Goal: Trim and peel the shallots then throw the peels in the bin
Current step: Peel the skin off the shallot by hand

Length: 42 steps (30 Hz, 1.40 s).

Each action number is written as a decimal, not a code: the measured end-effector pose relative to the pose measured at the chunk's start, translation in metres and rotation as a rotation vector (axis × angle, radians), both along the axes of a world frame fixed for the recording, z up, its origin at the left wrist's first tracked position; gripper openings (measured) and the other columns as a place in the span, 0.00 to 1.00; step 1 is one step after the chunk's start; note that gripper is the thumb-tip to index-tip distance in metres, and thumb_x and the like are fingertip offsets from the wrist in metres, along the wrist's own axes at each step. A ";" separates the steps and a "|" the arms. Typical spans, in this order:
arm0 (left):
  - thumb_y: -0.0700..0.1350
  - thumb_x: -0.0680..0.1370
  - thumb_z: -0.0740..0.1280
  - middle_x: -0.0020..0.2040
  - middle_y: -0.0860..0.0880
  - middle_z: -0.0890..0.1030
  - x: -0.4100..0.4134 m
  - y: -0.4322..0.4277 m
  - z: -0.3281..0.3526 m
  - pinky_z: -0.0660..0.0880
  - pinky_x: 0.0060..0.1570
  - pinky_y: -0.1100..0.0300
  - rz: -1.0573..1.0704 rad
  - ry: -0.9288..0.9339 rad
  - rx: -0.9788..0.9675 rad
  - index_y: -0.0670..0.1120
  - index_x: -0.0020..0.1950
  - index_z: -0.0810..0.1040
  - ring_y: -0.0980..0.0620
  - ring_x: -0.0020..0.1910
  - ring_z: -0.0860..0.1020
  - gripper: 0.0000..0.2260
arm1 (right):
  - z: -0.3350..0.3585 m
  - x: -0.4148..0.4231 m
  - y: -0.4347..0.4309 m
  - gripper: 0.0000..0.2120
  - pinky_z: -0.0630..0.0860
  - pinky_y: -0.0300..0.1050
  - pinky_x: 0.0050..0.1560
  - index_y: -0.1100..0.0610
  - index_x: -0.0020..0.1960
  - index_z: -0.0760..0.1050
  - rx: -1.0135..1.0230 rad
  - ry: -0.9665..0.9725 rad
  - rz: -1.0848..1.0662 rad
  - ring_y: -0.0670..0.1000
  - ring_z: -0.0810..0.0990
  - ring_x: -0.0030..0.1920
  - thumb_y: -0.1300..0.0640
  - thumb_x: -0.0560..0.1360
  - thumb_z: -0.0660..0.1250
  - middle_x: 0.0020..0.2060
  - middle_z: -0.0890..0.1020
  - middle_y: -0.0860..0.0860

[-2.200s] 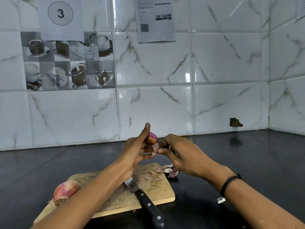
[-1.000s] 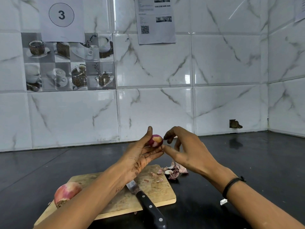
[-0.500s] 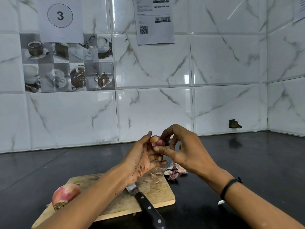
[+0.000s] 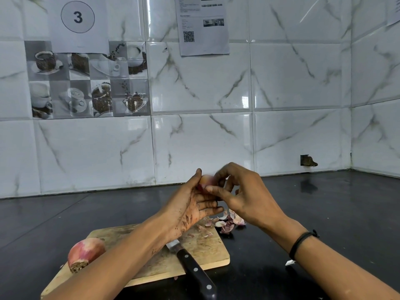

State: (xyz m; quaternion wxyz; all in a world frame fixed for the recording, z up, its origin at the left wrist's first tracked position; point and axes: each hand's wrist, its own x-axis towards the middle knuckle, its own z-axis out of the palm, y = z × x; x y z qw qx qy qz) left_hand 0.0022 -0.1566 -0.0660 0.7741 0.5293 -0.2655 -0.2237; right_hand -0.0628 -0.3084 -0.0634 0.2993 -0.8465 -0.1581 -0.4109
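Your two hands are together above the far right corner of the cutting board (image 4: 207, 245), both closed on the same small shallot (image 4: 206, 180). Your left hand (image 4: 188, 210) cradles it from below, thumb up behind it and fingers curled under. Your right hand (image 4: 249, 198) comes over the top, with the thumb tip pressed to its near face and the fingers bent round the far side. The bulb shows pale pink between them but is blurred, so I cannot tell how much skin is left.

Expect it to be light and firm. It will likely be slick wherever the flesh is bared, so brace it by its two ends and do not squeeze its sides. The dry skin should be papery and tear easily, so pick it up at a loose edge.

The peels (image 4: 227, 223) lie on the counter (image 4: 324, 213) just off that same corner, with a few flakes on the board. The knife (image 4: 192, 269) rests across the board's near right edge, its black handle overhanging. A big shallot (image 4: 84, 253) sits at the board's left end, skin and root on. No bin is in view.
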 end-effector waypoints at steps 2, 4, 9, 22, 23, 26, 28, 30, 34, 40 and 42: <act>0.58 0.82 0.61 0.49 0.39 0.84 0.002 0.000 -0.002 0.83 0.48 0.50 0.002 -0.008 0.011 0.39 0.64 0.78 0.47 0.40 0.83 0.24 | -0.002 0.002 0.000 0.07 0.74 0.35 0.40 0.49 0.48 0.79 -0.050 0.006 -0.024 0.45 0.78 0.43 0.47 0.76 0.73 0.42 0.79 0.41; 0.58 0.81 0.62 0.54 0.37 0.84 0.004 0.000 -0.002 0.81 0.53 0.49 0.008 -0.004 0.013 0.38 0.66 0.78 0.45 0.45 0.83 0.25 | -0.002 0.003 0.001 0.07 0.75 0.37 0.40 0.49 0.49 0.79 -0.070 0.007 -0.031 0.44 0.78 0.42 0.46 0.77 0.72 0.42 0.79 0.41; 0.57 0.80 0.64 0.48 0.39 0.83 0.007 0.002 -0.001 0.82 0.48 0.50 0.018 0.022 -0.024 0.39 0.53 0.82 0.46 0.42 0.81 0.21 | 0.000 -0.001 0.003 0.15 0.77 0.38 0.38 0.51 0.53 0.74 0.066 0.006 0.041 0.46 0.79 0.35 0.47 0.74 0.76 0.41 0.79 0.43; 0.51 0.81 0.64 0.50 0.38 0.81 0.007 -0.002 0.000 0.79 0.57 0.42 0.020 0.013 -0.099 0.41 0.46 0.82 0.44 0.41 0.81 0.15 | 0.000 -0.002 0.003 0.10 0.76 0.34 0.37 0.50 0.49 0.78 0.065 -0.028 0.090 0.48 0.79 0.36 0.50 0.74 0.77 0.42 0.81 0.44; 0.51 0.81 0.64 0.49 0.38 0.82 0.007 -0.002 -0.001 0.78 0.59 0.41 0.023 0.007 -0.102 0.40 0.47 0.81 0.44 0.42 0.82 0.15 | 0.000 -0.002 0.003 0.09 0.76 0.34 0.36 0.50 0.49 0.78 0.083 -0.022 0.096 0.48 0.79 0.35 0.50 0.73 0.77 0.42 0.81 0.44; 0.50 0.81 0.64 0.44 0.40 0.83 0.003 -0.003 -0.001 0.78 0.59 0.42 0.042 -0.012 -0.101 0.40 0.49 0.79 0.45 0.40 0.83 0.14 | -0.001 -0.002 0.003 0.07 0.75 0.33 0.36 0.50 0.47 0.79 0.083 -0.018 0.088 0.48 0.80 0.36 0.51 0.74 0.77 0.41 0.82 0.45; 0.50 0.82 0.64 0.40 0.41 0.83 0.003 -0.003 -0.001 0.79 0.55 0.44 0.053 -0.022 -0.080 0.38 0.49 0.80 0.46 0.39 0.83 0.15 | -0.002 0.000 0.004 0.06 0.75 0.35 0.38 0.51 0.46 0.80 0.033 -0.022 0.062 0.47 0.79 0.38 0.51 0.75 0.76 0.41 0.81 0.44; 0.51 0.81 0.64 0.42 0.39 0.84 0.003 -0.002 -0.001 0.81 0.53 0.45 0.055 -0.017 -0.073 0.38 0.49 0.80 0.44 0.42 0.83 0.16 | -0.004 0.002 0.005 0.06 0.75 0.35 0.38 0.52 0.46 0.79 0.001 -0.029 0.051 0.47 0.78 0.38 0.51 0.75 0.75 0.41 0.80 0.44; 0.51 0.81 0.64 0.46 0.37 0.83 0.003 -0.001 -0.001 0.82 0.49 0.47 0.037 0.008 -0.085 0.36 0.54 0.79 0.44 0.42 0.83 0.17 | -0.004 0.002 0.005 0.15 0.79 0.42 0.40 0.53 0.51 0.73 0.069 -0.004 0.057 0.47 0.79 0.32 0.48 0.74 0.76 0.35 0.80 0.46; 0.49 0.81 0.61 0.48 0.38 0.81 0.003 0.000 0.001 0.74 0.64 0.40 0.001 0.052 -0.121 0.38 0.51 0.77 0.43 0.49 0.80 0.14 | -0.004 0.001 0.007 0.14 0.80 0.48 0.41 0.51 0.51 0.74 0.084 -0.040 0.104 0.49 0.78 0.31 0.49 0.73 0.77 0.37 0.80 0.44; 0.50 0.81 0.62 0.46 0.40 0.80 0.003 -0.001 0.001 0.72 0.66 0.38 0.009 0.046 -0.124 0.41 0.47 0.76 0.43 0.48 0.79 0.12 | -0.004 0.000 0.007 0.12 0.80 0.46 0.40 0.51 0.50 0.75 0.064 -0.056 0.111 0.49 0.78 0.32 0.49 0.73 0.77 0.39 0.80 0.43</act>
